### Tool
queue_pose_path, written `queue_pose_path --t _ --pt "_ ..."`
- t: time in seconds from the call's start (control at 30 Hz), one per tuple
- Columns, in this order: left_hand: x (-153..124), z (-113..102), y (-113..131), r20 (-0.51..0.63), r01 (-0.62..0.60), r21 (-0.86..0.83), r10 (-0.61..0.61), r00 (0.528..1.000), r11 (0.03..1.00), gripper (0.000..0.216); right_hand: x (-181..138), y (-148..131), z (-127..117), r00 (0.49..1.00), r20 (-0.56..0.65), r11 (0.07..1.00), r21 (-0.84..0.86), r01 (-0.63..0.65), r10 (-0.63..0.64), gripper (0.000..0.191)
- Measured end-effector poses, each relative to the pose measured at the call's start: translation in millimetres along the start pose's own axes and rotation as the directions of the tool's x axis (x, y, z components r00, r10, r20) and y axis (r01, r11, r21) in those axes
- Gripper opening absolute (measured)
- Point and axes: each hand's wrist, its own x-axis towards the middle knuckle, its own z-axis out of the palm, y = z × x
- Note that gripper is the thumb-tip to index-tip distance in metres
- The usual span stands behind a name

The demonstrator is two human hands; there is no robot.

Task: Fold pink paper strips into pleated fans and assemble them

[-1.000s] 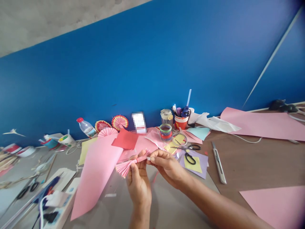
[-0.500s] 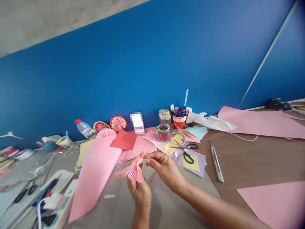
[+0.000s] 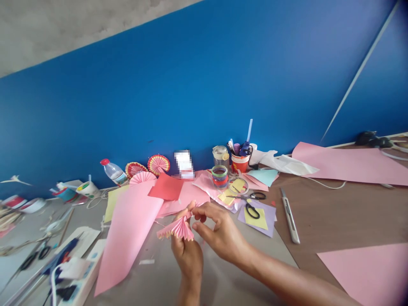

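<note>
My left hand (image 3: 188, 250) is raised above the table and pinches a pleated pink paper fan (image 3: 177, 228) at its gathered end. The fan spreads out to the left and downward. My right hand (image 3: 219, 231) is beside it on the right, fingers curled, with thumb and fingertips touching the fan's gathered end. A large curled pink paper sheet (image 3: 127, 233) lies on the table just left of my hands.
Black scissors (image 3: 251, 210) rest on yellow and purple paper; a utility knife (image 3: 289, 214) lies to their right. A red cup of pens (image 3: 239, 159), tape rolls (image 3: 219, 175), finished paper rosettes (image 3: 158, 164), a water bottle (image 3: 113, 171) and a power strip (image 3: 79, 278) crowd the table.
The fan has spread wider and tipped downward in my left hand. My right hand slid from the strip's far end down to the gathered end.
</note>
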Motion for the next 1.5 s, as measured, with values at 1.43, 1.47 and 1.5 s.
queue_pose_path --t 1.43,1.47,1.5 --pt "12.2 5.1 4.7 0.035 0.143 -0.410 -0.141 0.989 0.901 0.026 9.7 7.8 -5.7 0.954 0.133 0.881 0.367 -0.299 0.268 0.010" --pt "11.7 4.6 4.3 0.037 0.133 -0.399 -0.129 0.991 0.907 0.026 9.4 8.1 -5.3 0.955 0.127 0.886 0.356 -0.297 0.269 0.010" --pt "10.7 4.1 3.6 0.041 0.123 -0.382 -0.116 0.992 0.916 0.026 9.1 8.1 -4.7 0.957 0.115 0.896 0.335 -0.291 0.268 0.009"
